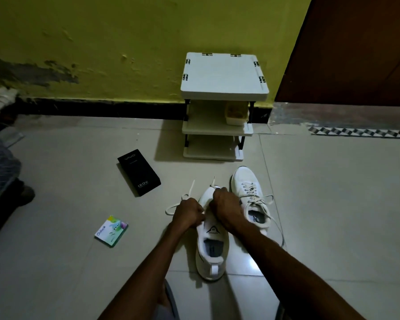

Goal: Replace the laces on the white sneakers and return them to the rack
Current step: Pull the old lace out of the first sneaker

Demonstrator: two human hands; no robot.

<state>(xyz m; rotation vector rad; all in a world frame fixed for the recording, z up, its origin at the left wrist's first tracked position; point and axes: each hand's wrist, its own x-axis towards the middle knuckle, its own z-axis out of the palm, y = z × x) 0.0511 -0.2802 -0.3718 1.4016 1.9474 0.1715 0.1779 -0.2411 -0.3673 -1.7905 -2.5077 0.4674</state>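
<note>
Both hands [187, 214] tight on lace [191, 188] — white sneaker [214, 250] beneath

Pale square floor tiles [79, 273] were glazed and glossy, with a bright reflection beside the near white sneaker [214, 250]. Its upper looked like matt cloth, as did that of the far white sneaker [245, 181]. The flat off-white lace [189, 189] appeared woven. The white three-shelf rack [224, 75] looked like smooth matt plastic. The yellow-green painted wall [102, 42] was rough, pitted and peeling. The black oblong box [139, 173] looked like matt card, and the small printed packet [111, 230] was slightly glossy.
</note>
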